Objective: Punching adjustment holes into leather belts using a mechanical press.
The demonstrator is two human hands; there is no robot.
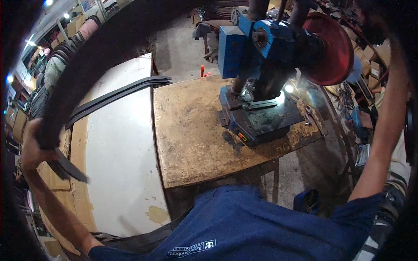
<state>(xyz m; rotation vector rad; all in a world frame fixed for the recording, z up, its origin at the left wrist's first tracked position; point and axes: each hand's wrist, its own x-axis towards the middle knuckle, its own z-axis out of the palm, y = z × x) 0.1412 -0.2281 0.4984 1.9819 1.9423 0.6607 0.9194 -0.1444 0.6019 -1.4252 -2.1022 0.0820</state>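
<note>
My left hand (pixel 37 145) is raised at the left, its fingers wrapped round a long dark strap (pixel 93 56). The strap arches up from that hand across the top of the view and passes out of the frame; a short tail hangs below the fist. Its material is too dark to make out. My right forearm (pixel 385 113) reaches up along the right rim. The right hand is lost in shadow there, so its fingers and anything in them are hidden. Similar dark straps (pixel 119 92) lie stacked across the white tabletop (pixel 122 161) under the left arm.
A blue press machine (pixel 270 48) with a red flywheel (pixel 333 50) and a lit work area stands on the worn wooden table (pixel 196 135). Wrenches (pixel 310 115) lie beside its base. Cardboard (pixel 78 182) borders the white top. Cluttered shelves line both sides.
</note>
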